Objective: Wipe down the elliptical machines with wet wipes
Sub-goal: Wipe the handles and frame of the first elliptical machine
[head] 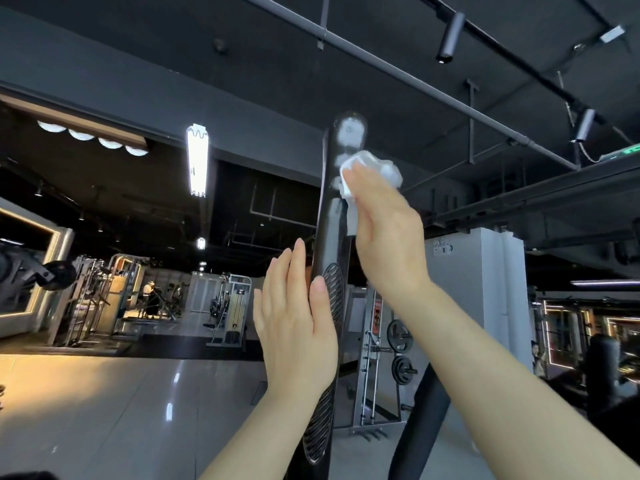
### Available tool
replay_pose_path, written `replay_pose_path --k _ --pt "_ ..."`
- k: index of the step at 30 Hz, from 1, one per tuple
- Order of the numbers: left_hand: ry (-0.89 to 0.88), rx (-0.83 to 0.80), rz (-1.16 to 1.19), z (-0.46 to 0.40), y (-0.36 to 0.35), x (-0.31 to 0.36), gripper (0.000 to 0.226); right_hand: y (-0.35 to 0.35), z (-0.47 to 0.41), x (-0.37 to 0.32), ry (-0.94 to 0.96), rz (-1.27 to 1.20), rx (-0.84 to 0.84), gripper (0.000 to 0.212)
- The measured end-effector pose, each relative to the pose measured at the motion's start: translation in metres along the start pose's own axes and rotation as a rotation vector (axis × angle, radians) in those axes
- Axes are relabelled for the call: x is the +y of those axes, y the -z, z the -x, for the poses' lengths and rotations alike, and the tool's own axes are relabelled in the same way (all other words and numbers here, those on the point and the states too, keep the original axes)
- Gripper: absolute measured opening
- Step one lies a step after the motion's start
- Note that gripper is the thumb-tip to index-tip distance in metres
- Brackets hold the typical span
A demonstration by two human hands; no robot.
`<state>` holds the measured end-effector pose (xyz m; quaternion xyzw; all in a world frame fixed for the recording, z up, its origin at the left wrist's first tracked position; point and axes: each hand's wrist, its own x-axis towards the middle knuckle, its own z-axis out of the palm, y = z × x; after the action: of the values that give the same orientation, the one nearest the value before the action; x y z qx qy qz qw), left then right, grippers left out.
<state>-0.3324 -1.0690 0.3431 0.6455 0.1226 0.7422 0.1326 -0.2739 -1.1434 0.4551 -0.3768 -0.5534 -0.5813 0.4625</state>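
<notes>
The right hand [388, 233] presses a crumpled wet wipe [372, 174] against the upper part of the upright handlebar [334, 216] of the elliptical. Its fingers lie straight and flat on the wipe; no curl round the wipe is visible. The left hand [294, 327] rests lower on the left side of the same bar, fingers straight and released, thumb on the near face beside the ribbed grip [329, 358].

Progress, as a judgement: pale streaks on the bar near its rounded top, around and above the wipe, suggest that this section is being wiped now. The ribbed grip below shows no such streaks and probably remains to be done. The second dark bar [420, 420] at lower right, the rest of the machine and any other ellipticals lie outside the view; their state cannot be told.
</notes>
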Motion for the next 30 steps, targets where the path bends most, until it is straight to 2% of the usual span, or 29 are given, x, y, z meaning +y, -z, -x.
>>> replay_pose_path --k 3,4,6,8,12,16,18,21,23,26,28,30 --pt "0.049 0.027 0.034 0.001 -0.001 -0.004 0.050 -0.001 -0.053 0.011 0.277 0.284 0.016 0.034" --pt "0.069 0.037 0.046 0.002 -0.001 -0.005 0.050 -0.002 -0.074 0.012 0.325 0.341 -0.068 0.029" --pt "0.113 0.046 0.075 0.005 0.000 -0.010 0.051 -0.006 -0.104 0.013 0.407 0.484 -0.399 0.020" --pt "0.164 0.043 0.098 0.013 0.003 -0.017 0.051 -0.013 -0.110 0.010 0.505 0.580 -0.658 0.026" --pt "0.225 0.028 0.101 0.036 0.020 -0.033 0.048 -0.013 -0.059 -0.011 0.586 0.565 -0.857 0.026" --pt "0.200 0.043 0.155 0.029 0.044 -0.041 0.044 -0.004 -0.004 -0.043 0.711 0.479 -1.139 0.042" --pt "0.177 0.050 0.179 0.016 0.051 -0.039 0.044 -0.004 -0.016 -0.041 0.764 0.493 -1.105 0.038" --pt "0.160 0.018 0.226 0.005 0.057 -0.031 0.046 -0.008 -0.068 -0.011 0.811 0.608 -0.899 0.030" --pt "0.138 -0.016 0.241 0.005 0.056 -0.028 0.045 -0.010 -0.094 0.010 0.768 0.682 -0.802 0.030" --pt "0.157 -0.087 0.276 0.011 0.052 -0.029 0.048 -0.010 -0.086 0.009 0.710 0.617 -0.816 0.042" --pt "0.195 -0.130 0.323 0.015 0.052 -0.030 0.044 -0.002 -0.058 -0.006 0.658 0.486 -0.891 0.054" --pt "0.231 -0.152 0.365 0.018 0.057 -0.032 0.044 0.008 -0.024 -0.020 0.654 0.408 -0.961 0.057"
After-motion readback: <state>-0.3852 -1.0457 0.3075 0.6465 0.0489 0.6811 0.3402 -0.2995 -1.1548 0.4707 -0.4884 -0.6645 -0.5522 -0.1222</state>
